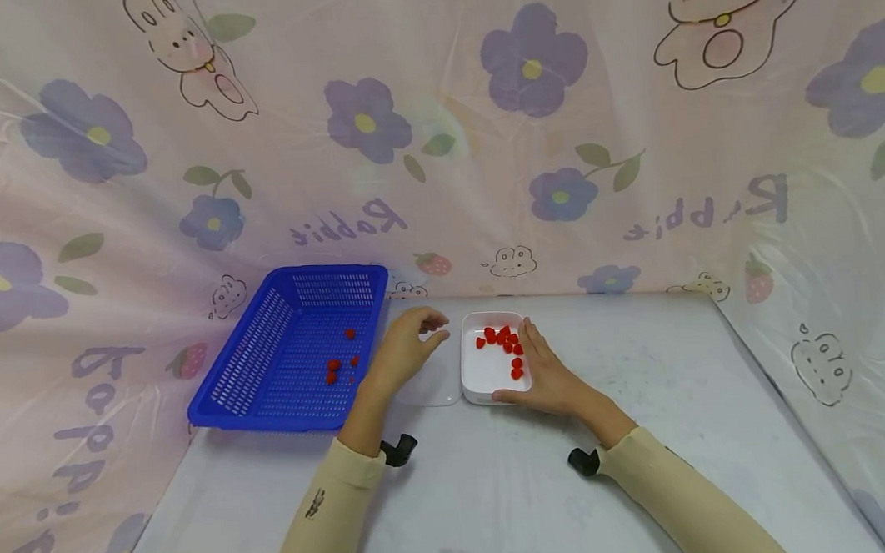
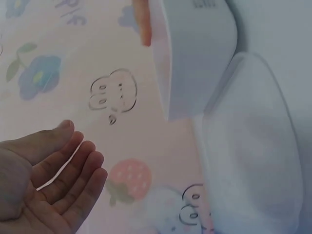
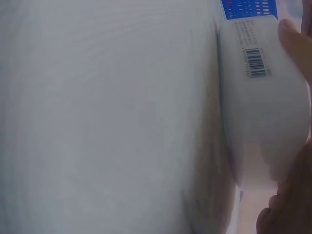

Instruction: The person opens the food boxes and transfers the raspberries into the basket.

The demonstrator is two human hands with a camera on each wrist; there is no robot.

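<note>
A white plastic box (image 1: 478, 375) stands on the table with several small red berry-like pieces (image 1: 504, 337) inside, mostly toward its back and right side. My right hand (image 1: 549, 379) grips the box from the right, thumb at the front corner and fingers along the far right side. In the right wrist view, a barcode label (image 3: 255, 62) shows on the box wall. My left hand (image 1: 407, 347) is raised between the box and a blue basket (image 1: 232, 393), its fingers loosely bent and nothing between them. Below it lies a clear lid (image 1: 432, 387) against the box's left side.
More red pieces (image 1: 333, 366) lie in the blue mesh basket at the left, partly behind my left forearm. A patterned curtain (image 1: 466, 158) hangs behind and beside the white table (image 1: 499, 491).
</note>
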